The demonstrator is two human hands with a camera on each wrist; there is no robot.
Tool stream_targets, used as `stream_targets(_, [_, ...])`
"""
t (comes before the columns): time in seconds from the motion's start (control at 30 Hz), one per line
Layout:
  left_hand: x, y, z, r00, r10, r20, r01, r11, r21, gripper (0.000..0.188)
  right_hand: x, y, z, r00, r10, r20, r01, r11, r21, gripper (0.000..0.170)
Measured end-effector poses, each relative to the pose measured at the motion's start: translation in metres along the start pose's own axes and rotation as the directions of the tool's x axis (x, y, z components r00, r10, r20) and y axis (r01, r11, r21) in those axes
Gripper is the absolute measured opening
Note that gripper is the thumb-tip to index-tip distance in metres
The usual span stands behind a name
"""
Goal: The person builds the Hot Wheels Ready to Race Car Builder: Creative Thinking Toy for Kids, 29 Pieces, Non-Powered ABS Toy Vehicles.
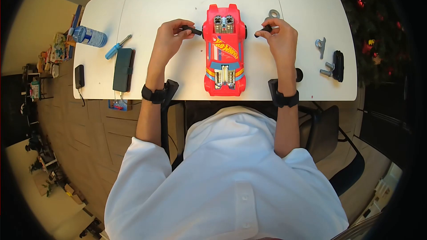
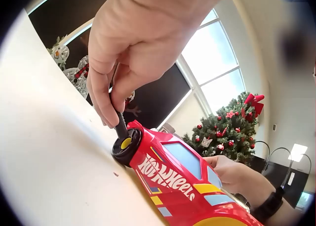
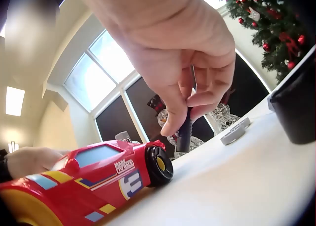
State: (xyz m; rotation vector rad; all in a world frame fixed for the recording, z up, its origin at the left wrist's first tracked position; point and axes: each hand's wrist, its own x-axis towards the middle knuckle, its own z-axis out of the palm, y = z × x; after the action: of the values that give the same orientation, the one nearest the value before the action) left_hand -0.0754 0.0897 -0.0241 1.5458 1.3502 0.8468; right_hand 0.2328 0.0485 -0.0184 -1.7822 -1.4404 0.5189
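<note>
We look down at a white table, where a red toy car lettered "Hot Wheels" stands between a person's two hands, its length pointing away from the wearer. At its far end, we see the left hand pinching a slim black rod, whose tip meets a black wheel with a yellow hub. Across the car, the right hand grips a short black cylinder between thumb and fingers, held near the opposite wheel but apart from it in our overhead view. A grey ring lies just beyond that hand. To the left, we spot a blue-handled screwdriver beside a dark case.
</note>
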Motion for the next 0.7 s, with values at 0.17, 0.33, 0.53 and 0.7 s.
stream_targets(0.17, [-0.002, -0.002, 0.006, 0.999, -0.047, 0.015, 0.048, 0.997, -0.065, 0.022, 0.001, -0.003, 0.008, 0.992, 0.088, 0.095, -0.095, 0.993, 0.070, 0.019])
stream_targets(0.33, [-0.002, -0.003, 0.010, 0.987, -0.127, 0.101, 0.141, 0.978, -0.154, 0.022, 0.002, -0.003, 0.015, 0.972, 0.111, 0.208, -0.140, 0.982, 0.127, 0.020])
stream_targets(0.53, [0.004, -0.014, 0.012, 0.992, -0.054, 0.112, 0.051, 0.998, 0.032, 0.021, -0.004, 0.016, 0.025, 0.968, -0.079, 0.236, 0.038, 0.984, 0.174, 0.027])
stream_targets(0.7, [0.004, -0.009, 0.012, 0.986, -0.109, 0.128, 0.120, 0.989, -0.082, 0.017, -0.004, 0.009, 0.018, 0.946, -0.039, 0.321, -0.004, 0.992, 0.130, 0.030])
